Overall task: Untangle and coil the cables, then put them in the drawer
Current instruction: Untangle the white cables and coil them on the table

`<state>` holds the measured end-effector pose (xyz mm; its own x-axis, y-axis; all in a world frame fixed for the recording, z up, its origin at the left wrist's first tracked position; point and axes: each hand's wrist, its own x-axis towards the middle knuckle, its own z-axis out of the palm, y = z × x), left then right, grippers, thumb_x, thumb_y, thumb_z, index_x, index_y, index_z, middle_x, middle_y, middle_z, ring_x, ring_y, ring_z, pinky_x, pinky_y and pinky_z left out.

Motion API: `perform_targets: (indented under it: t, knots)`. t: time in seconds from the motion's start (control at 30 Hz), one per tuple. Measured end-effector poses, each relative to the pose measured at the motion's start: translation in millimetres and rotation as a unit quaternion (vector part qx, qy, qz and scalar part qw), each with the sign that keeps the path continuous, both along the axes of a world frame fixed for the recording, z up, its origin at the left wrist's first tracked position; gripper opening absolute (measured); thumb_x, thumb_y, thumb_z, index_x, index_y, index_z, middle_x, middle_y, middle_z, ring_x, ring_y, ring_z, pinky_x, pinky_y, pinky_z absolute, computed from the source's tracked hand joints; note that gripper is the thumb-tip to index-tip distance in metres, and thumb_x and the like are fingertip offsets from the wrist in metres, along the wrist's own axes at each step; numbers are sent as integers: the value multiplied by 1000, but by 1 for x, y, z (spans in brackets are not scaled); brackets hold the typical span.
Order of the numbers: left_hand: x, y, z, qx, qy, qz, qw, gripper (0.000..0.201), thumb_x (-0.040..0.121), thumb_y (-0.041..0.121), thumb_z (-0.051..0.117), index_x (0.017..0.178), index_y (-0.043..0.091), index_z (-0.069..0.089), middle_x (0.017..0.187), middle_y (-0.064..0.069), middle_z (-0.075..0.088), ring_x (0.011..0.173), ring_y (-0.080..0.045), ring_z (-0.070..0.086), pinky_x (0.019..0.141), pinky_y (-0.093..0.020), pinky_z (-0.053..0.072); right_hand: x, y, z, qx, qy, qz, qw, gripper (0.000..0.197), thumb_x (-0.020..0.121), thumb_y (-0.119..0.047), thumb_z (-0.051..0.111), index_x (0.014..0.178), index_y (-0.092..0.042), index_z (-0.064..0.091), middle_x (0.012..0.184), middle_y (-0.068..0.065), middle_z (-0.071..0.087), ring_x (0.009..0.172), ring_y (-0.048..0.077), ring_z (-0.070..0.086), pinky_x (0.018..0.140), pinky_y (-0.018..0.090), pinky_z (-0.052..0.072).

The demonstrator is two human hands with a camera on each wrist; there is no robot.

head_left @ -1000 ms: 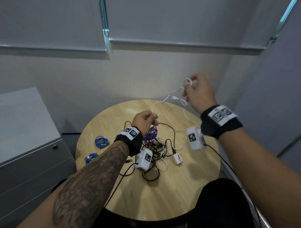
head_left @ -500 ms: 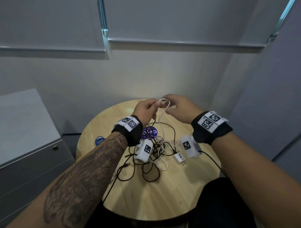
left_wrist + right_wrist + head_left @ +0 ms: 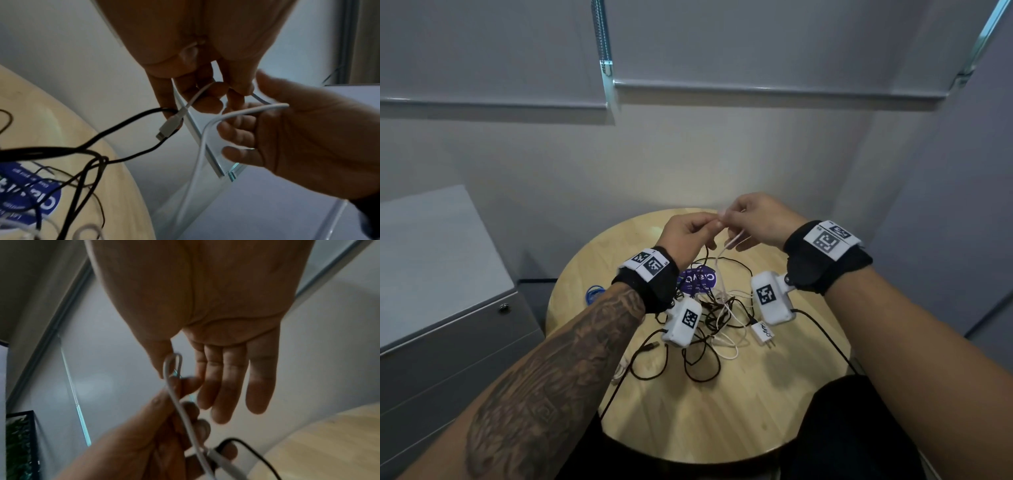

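Observation:
Above the far side of the round wooden table (image 3: 722,418) my two hands meet. My left hand (image 3: 690,234) pinches the white cable (image 3: 734,240) just behind its connector (image 3: 168,128), and a black cable (image 3: 123,124) hangs looped over its fingers. My right hand (image 3: 758,219) pinches a small bend of the same white cable (image 3: 171,365) between thumb and forefinger, with the other fingers straight. From the hands the white cable drops into a tangle of black and white cables (image 3: 709,322) on the table. A white plug adapter (image 3: 765,334) lies at the tangle's right edge.
A purple round sticker (image 3: 698,279) lies under the tangle. A blue coiled cable (image 3: 594,294) sits at the table's left edge. A grey drawer cabinet (image 3: 448,349), its drawers closed, stands left of the table. Walls lie close behind and to the right.
My right hand came down and left from its raised position and met the left hand. The stretched white cable now hangs as a short slack loop. The left hand rose slightly.

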<state>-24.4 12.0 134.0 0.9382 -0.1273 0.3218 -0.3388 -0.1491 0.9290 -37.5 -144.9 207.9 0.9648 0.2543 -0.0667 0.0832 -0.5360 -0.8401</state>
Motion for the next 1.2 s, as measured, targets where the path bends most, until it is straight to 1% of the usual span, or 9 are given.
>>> perform_targets:
  t: [0.23, 0.3, 0.4, 0.5, 0.67, 0.83, 0.93, 1.1, 1.2]
  knots:
    - [-4, 4, 6, -11, 56, -18, 998, 33, 98, 30, 56, 74, 10, 68, 50, 7, 44, 47, -12, 38, 54, -26, 42, 4, -7, 10, 134, -33, -34, 990, 4, 97, -9, 58, 101, -10, 59, 73, 3, 52, 52, 13, 54, 56, 33, 57]
    - [-12, 5, 10, -16, 81, -37, 996, 39, 99, 33, 53, 71, 8, 64, 47, 8, 36, 44, -11, 30, 46, -23, 32, 6, -12, 14, 111, -73, -38, 990, 9, 94, -9, 63, 102, -12, 61, 64, -3, 49, 49, 10, 43, 45, 25, 42]
    - [-24, 8, 11, -46, 142, -83, 985, 40, 101, 29, 47, 70, 8, 59, 47, 7, 28, 44, -11, 21, 46, -21, 17, 11, -23, 9, 27, -179, -28, 983, 9, 88, -16, 73, 95, -17, 67, 68, -3, 58, 56, 8, 48, 54, 23, 41]
    - [-42, 11, 14, -164, 249, -185, 937, 25, 94, 16, 40, 77, 9, 56, 54, 5, 26, 48, -11, 19, 48, -24, 15, 13, -25, -12, 26, -203, -33, 978, 11, 86, -19, 77, 82, -24, 68, 76, -2, 64, 66, 6, 53, 65, 22, 45]
    - [-52, 21, 21, -427, 253, -230, 838, 17, 91, 12, 38, 88, 10, 55, 61, 5, 41, 51, -9, 38, 53, -24, 40, -21, -6, -68, 51, -103, 2, 993, 18, 98, -29, 62, 82, -25, 70, 64, -10, 59, 50, -3, 46, 51, 14, 37]
    - [-46, 31, -9, -482, 206, -89, 847, 24, 102, 12, 37, 102, 4, 60, 91, -9, 74, 88, -21, 72, 89, -35, 55, -54, 16, -107, 47, -58, 64, 995, 18, 100, -26, 59, 96, -15, 73, 55, -11, 53, 50, 3, 48, 54, 26, 47]
    - [-43, 36, -28, -473, 187, -35, 860, 21, 102, 11, 40, 104, 5, 59, 104, -10, 73, 102, -22, 69, 91, -34, 54, -66, 18, -111, 39, -8, 95, 995, 26, 100, -25, 59, 87, -3, 65, 52, -5, 51, 50, 15, 54, 61, 46, 57]
    - [-45, 32, -48, -395, 174, 16, 902, 18, 100, 7, 44, 104, 3, 61, 105, -12, 72, 102, -25, 70, 87, -31, 53, -78, 18, -93, -17, -69, 148, 986, 23, 100, -26, 58, 88, -12, 72, 65, -3, 63, 59, 10, 51, 63, 35, 46]
    - [-47, 25, -45, -431, 178, 11, 884, 18, 100, 8, 44, 103, 4, 61, 103, -11, 73, 99, -23, 71, 88, -30, 54, -75, 15, -78, -9, -84, 163, 983, 22, 99, -28, 59, 89, -17, 75, 78, 10, 69, 67, 23, 55, 68, 38, 47]
